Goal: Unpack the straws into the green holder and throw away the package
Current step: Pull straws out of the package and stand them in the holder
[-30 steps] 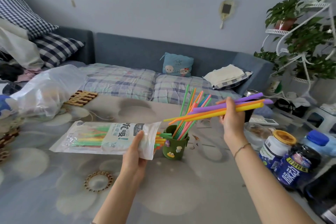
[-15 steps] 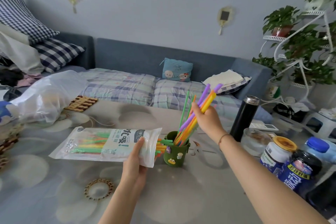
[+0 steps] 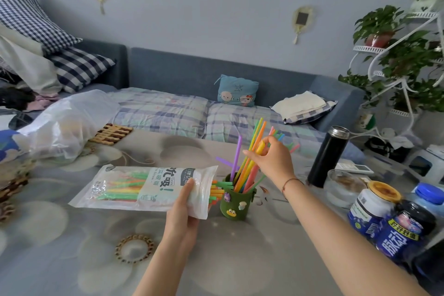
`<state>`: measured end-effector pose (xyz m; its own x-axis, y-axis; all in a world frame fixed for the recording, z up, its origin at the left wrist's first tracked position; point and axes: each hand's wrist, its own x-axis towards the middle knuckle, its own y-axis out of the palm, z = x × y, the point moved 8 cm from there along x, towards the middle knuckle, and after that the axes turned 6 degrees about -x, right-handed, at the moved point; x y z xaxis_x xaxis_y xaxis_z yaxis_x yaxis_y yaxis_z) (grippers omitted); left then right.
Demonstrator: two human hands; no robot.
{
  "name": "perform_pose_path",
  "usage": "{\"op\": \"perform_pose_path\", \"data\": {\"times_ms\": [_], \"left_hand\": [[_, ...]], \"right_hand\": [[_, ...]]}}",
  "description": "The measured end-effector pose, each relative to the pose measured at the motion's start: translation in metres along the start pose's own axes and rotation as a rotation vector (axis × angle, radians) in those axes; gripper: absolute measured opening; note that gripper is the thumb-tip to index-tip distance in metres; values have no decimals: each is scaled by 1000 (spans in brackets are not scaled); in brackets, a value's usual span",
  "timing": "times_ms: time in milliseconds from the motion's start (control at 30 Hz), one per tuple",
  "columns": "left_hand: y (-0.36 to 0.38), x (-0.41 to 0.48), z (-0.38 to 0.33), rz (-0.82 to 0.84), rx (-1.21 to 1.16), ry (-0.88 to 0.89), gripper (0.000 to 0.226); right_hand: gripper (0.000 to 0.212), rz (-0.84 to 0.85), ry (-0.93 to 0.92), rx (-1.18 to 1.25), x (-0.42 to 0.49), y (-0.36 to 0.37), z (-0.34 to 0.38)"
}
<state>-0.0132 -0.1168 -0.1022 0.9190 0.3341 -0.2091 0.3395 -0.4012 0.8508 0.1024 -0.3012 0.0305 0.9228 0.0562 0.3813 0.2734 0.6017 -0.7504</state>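
Observation:
A green felt holder [image 3: 236,204] with small figures on it stands on the table right of centre. Many coloured straws [image 3: 247,170] lean in it, and two purple ones tip to the left. My right hand [image 3: 271,158] hovers at the straws' upper ends with fingers spread, only touching them. My left hand [image 3: 185,214] grips the white straw package [image 3: 134,187] near its open right end, holding it flat just left of the holder. Several more straws [image 3: 217,191] poke out of the package mouth toward the holder.
A black thermos [image 3: 328,156], a glass bowl [image 3: 343,187], a jar [image 3: 374,206] and blue bottles [image 3: 403,233] crowd the table's right side. A clear plastic bag [image 3: 64,125] and a wooden trivet [image 3: 111,132] lie at the back left. A round coaster [image 3: 134,249] sits near me.
My right hand swung a bundle of straws from level to upright, lowered it into the holder and spread its fingers. The left hand kept the package in place.

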Motion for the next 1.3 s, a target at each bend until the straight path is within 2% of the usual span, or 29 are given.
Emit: {"op": "perform_pose_path", "data": {"times_ms": [167,400,467,567,700,833,933,1000,1067,1133,1300], "left_hand": [[-1,0,2,14,-7,5,51],[-5,3,0,0,16,-19,50],[-11,6,1,-9,31,-36,57],[-18,11,-2,-40,71,-59,53],[-26,24,-16,-62,46,-16,52],[-36,42,-37,-53,88,71,49],[-46,60,-48,-60,152,91,47],[-50,77,-51,-44,176,74,58],[-50,99,-55,-10,181,54,72],[-52,120,-57,10,198,45,76],[-69,153,-50,58,173,16,60]], "right_hand": [[49,77,64,92,-7,12,-1],[42,-44,82,210,-12,2,-10],[40,-62,65,219,-16,-1,-7],[35,-76,1,234,-25,-7,4],[22,109,-95,358,-31,4,36],[18,323,24,487,-14,45,54],[36,453,152,466,16,92,54],[56,545,286,482,33,123,51],[71,607,349,388,54,152,41],[80,627,394,211,74,169,22],[68,753,379,-358,105,196,-22]]}}
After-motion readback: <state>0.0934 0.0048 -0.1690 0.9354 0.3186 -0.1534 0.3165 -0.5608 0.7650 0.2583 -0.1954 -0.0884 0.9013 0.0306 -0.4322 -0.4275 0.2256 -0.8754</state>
